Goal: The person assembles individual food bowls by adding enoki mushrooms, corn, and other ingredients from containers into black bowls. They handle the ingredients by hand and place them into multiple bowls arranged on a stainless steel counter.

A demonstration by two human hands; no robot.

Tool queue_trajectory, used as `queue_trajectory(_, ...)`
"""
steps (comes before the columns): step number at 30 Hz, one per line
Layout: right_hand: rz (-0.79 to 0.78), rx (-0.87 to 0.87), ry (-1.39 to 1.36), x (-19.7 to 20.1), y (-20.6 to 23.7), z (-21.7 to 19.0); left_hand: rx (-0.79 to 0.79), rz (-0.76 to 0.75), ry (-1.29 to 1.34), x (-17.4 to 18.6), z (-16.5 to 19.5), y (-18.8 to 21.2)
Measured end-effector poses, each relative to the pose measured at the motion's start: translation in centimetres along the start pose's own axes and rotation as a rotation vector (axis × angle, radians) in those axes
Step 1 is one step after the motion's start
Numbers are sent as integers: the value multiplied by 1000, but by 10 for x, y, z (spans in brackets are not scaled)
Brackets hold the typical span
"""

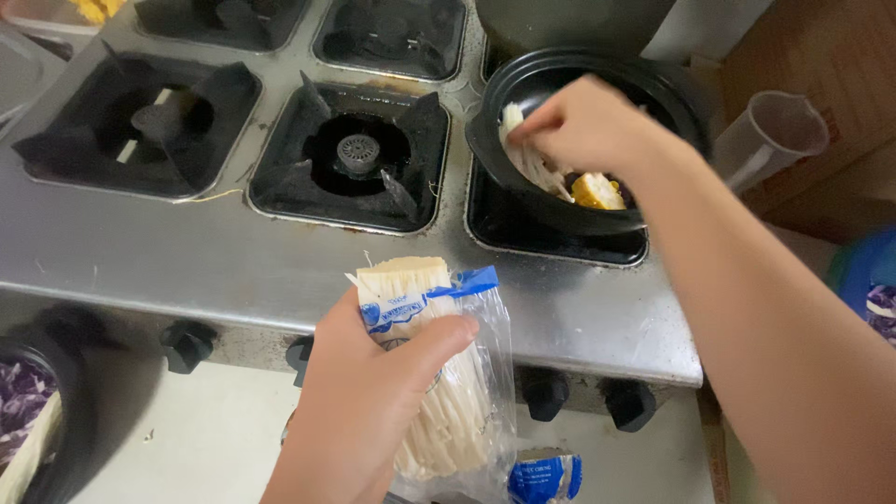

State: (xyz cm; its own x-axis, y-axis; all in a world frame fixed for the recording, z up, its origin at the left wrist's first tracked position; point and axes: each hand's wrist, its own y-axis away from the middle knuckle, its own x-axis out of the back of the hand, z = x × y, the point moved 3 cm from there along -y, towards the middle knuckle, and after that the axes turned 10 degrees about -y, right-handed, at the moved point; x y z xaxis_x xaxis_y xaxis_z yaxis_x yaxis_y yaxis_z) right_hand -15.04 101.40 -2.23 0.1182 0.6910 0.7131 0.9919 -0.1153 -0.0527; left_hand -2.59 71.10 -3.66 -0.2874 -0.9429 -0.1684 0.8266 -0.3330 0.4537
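White enoki (439, 373) in a crinkly bag, left hand (359, 411) clamped round the middle, over the stove edge. Right hand (583, 126) pinches strands into the black pot (504, 84). Probably light, floppy, snappable; hold near the base.

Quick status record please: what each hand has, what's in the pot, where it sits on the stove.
left hand: holds an opened clear packet of enoki mushrooms, cut ends sticking out of the top
right hand: reaching into the black pot, fingers pinched on white mushroom strands
pot contents: white strands and a yellow piece
pot position: on the right-hand burner of the steel stove
middle burner: bare, no flame visible
stove knobs: black, along the front edge
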Motion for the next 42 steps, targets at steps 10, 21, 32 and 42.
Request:
queue_trajectory(10,360,-34,-115,3,75,-50,-119,-122,202,-9,1,14)
queue_trajectory(21,85,-131,-845,-43,225,-131,-333,-155,-80,-12,-1,65)
queue_trajectory(32,-323,-71,-652,-105,244,-145,-409,11,-368,40,-32,120)
queue_trajectory(42,-333,-387,-996,-176,272,-194,-176,-17,148,117,-55,162)
